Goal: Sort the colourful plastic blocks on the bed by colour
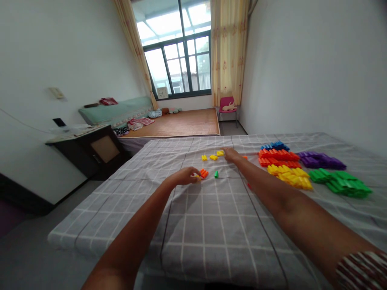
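On a grey checked cloth point(208, 225), small coloured plastic pieces lie scattered. My left hand point(188, 176) is curled over a yellow piece point(198, 177), beside an orange piece point(204, 173); its fingers look closed round the yellow one. Farther off, my right hand point(231, 155) has its fingertips at a yellow piece point(220, 153). Two more yellow pieces point(213, 157) lie to the left of that one. Between the hands a green piece point(216, 174) rests alone. Part of an orange piece point(245, 158) shows behind my right wrist, and a red bit point(249, 186) beside the forearm.
Sorted piles sit at the right: blue point(275, 146), orange point(278, 157), yellow point(290, 176), purple point(322, 160) and green point(340, 182). Beyond the cloth are a low bed point(187, 123), a dark cabinet point(104, 151) at the left and a pink chair point(226, 103).
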`<state>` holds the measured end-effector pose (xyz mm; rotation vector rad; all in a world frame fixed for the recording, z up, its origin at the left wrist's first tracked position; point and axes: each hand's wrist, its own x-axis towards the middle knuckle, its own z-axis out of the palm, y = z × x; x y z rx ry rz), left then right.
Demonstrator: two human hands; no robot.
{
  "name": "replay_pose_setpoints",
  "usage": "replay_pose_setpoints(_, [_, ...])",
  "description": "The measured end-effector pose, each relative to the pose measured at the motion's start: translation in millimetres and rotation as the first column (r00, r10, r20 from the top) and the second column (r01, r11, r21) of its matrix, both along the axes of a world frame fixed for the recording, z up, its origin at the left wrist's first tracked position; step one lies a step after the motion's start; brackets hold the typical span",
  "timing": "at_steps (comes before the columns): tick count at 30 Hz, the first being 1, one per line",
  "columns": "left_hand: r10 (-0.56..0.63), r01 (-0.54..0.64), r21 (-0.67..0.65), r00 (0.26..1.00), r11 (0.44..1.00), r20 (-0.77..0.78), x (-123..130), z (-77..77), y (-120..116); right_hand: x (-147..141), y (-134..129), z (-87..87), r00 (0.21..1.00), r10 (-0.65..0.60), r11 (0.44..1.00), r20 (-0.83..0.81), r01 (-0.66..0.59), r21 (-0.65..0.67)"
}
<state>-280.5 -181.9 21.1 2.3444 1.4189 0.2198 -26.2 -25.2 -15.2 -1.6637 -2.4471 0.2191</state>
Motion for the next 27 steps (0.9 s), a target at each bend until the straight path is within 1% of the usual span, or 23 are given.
replay_pose_setpoints(2, [-0.083,0.084,-0.017,0.996,0.996,0.043,-4.4,-0.1,-10.4,-5.3,6.2,0.7,0.998,0.061,0.998,0.017,-0.061,-0.006])
replay_pose_setpoints(3, [-0.093,0.094,-0.005,0.994,0.996,0.058,-5.1,-0.7,-14.1,-7.8,7.4,1.6,0.995,0.092,0.996,0.027,-0.092,-0.009])
replay_pose_setpoints(6, [-0.049,0.049,-0.010,0.997,0.999,0.062,-2.7,-1.3,-19.2,-11.9,2.1,7.6,0.990,0.128,0.992,0.053,-0.128,-0.010])
replay_pose_setpoints(8, [-0.021,0.022,-0.033,0.999,0.999,0.025,1.4,0.7,-19.6,-10.6,-9.9,15.1,0.992,0.111,0.993,0.059,-0.112,0.023])
replay_pose_setpoints(10, [0.006,-0.008,-0.032,0.998,0.999,-0.056,6.0,4.5,-19.3,-5.6,-28.0,24.7,0.994,0.104,0.991,0.034,-0.106,0.081])
replay_pose_setpoints(13, [0.066,-0.061,0.033,0.976,0.998,-0.206,12.6,12.2,-17.4,12.8,-61.1,41.2,0.991,0.119,0.984,-0.063,-0.109,0.141])
replay_pose_setpoints(15, [0.133,-0.112,0.091,0.956,0.990,-0.262,18.3,17.4,-14.1,38.3,-81.9,52.5,0.982,0.126,0.982,-0.142,-0.104,0.155])
replay_pose_setpoints(16, [0.167,-0.140,0.118,0.953,0.983,-0.254,22.6,19.8,-11.6,56.3,-91.2,57.9,0.976,0.121,0.983,-0.183,-0.093,0.156])
replay_pose_setpoints(18, [0.205,-0.185,0.134,0.966,0.974,-0.156,36.8,23.4,-5.7,102.7,-107.3,67.2,0.952,0.086,0.989,-0.294,-0.047,0.139])
replay_pose_setpoints(20, [0.179,-0.179,0.096,0.984,0.979,0.012,60.9,24.6,0.9,157.5,-120.6,72.3,0.896,-0.002,0.997,-0.445,0.036,0.068])
replay_pose_setpoints(22, [0.102,-0.113,0.057,0.980,0.992,0.171,96.0,23.0,7.6,210.5,-131.7,71.3,0.798,-0.119,0.992,-0.591,0.117,-0.042])
replay_pose_setpoints(24, [0.021,-0.038,0.056,0.961,0.998,0.274,139.3,18.9,14.1,251.7,-140.8,63.7,0.713,-0.202,0.979,-0.672,0.147,-0.139])
replay_pose_setpoints(25, [-0.009,-0.007,0.051,0.953,0.999,0.304,162.2,16.0,17.4,266.1,-144.5,57.8,0.682,-0.225,0.974,-0.696,0.145,-0.173])
replay_pose_setpoints(27, [-0.041,0.031,0.035,0.941,0.999,0.336,206.0,9.2,23.8,283.2,-149.2,43.5,0.634,-0.233,0.972,-0.738,0.127,-0.197])
